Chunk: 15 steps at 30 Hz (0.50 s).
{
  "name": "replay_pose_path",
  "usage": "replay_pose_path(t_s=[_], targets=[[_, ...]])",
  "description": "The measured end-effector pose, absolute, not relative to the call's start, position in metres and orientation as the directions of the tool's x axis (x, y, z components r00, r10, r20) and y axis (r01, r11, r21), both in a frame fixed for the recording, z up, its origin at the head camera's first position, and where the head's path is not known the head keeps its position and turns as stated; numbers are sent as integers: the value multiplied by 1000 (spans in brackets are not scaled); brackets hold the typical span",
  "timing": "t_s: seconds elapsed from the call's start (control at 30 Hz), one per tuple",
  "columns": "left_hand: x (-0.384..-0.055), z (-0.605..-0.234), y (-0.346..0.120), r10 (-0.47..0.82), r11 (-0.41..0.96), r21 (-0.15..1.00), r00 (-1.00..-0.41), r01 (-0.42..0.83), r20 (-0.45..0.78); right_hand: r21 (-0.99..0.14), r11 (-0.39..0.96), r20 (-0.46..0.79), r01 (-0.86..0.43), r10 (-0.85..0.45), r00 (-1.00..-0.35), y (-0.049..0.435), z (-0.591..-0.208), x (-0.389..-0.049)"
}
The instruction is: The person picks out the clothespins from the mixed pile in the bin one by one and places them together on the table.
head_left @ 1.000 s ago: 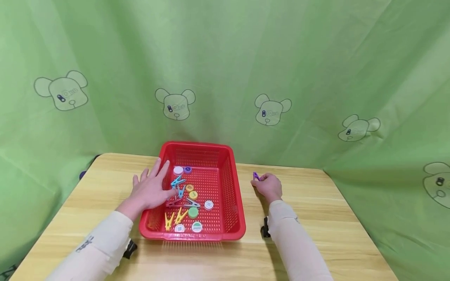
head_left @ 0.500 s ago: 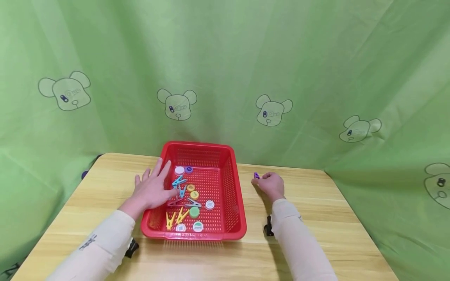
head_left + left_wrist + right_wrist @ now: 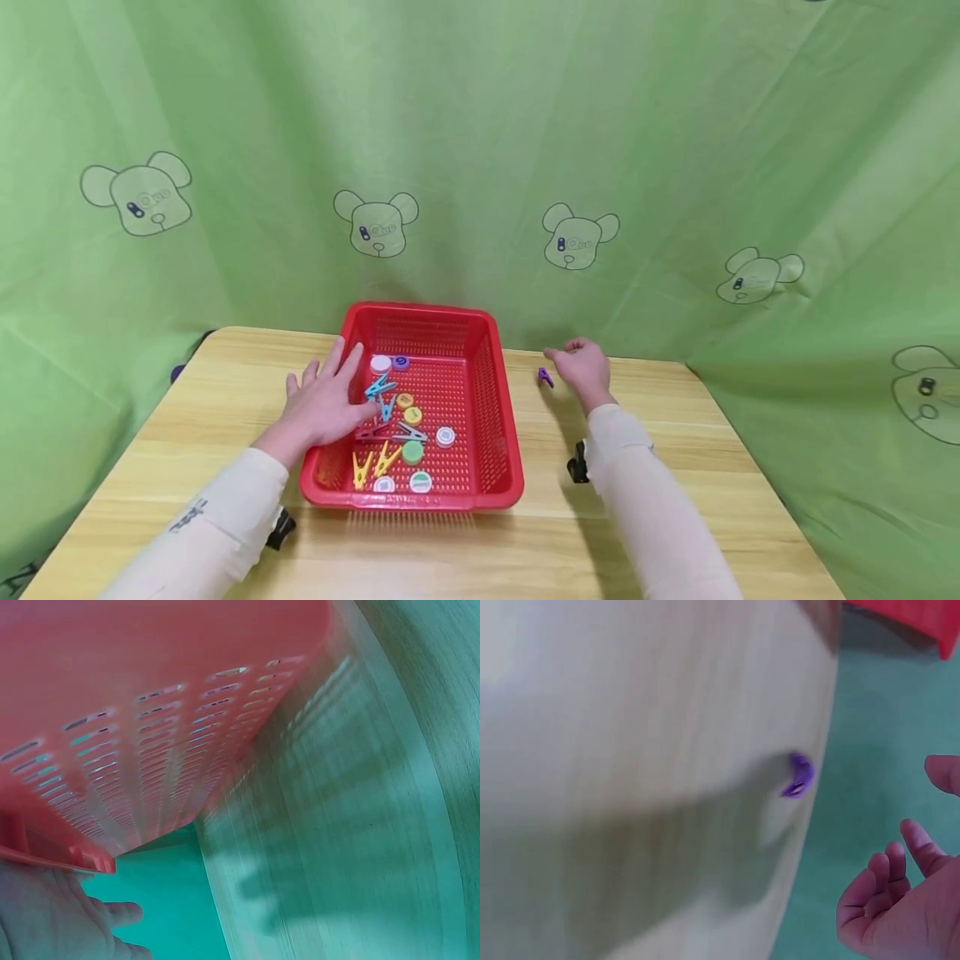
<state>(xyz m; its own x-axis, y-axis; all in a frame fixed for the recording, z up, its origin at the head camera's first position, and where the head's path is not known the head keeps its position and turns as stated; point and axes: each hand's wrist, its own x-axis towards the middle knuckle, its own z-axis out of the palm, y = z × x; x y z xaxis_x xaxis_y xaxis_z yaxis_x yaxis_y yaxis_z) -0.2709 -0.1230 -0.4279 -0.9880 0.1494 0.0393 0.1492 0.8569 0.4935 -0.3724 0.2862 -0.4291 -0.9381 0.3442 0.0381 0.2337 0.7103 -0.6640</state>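
Head view: a green curtain (image 3: 480, 125) hangs behind a wooden worktop (image 3: 712, 467). On it stands a red basket (image 3: 480, 503). The left hand (image 3: 322, 408) lies over the basket's left rim, its grip wide, fingers spread. The right hand (image 3: 585, 368) hovers, its grip parted, thumb away from the fingers. Near it, a purple clothespin (image 3: 545, 377) lies right of the basket, by the worktop's far edge. Colourful clothespins (image 3: 386, 460) and round caps (image 3: 412, 452) fill part of the basket.

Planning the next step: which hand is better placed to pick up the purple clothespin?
Right, probably: the right hand hovers empty near the purple clothespin, while the left hand is at the red basket.
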Motion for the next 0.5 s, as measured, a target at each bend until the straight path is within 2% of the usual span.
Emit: replay_pose_path(t_s=[0.5], targets=[[-273,-430,-123,148,861,486,-988,151,45,-712,687,71,145,276,-958,230,-377,-383]])
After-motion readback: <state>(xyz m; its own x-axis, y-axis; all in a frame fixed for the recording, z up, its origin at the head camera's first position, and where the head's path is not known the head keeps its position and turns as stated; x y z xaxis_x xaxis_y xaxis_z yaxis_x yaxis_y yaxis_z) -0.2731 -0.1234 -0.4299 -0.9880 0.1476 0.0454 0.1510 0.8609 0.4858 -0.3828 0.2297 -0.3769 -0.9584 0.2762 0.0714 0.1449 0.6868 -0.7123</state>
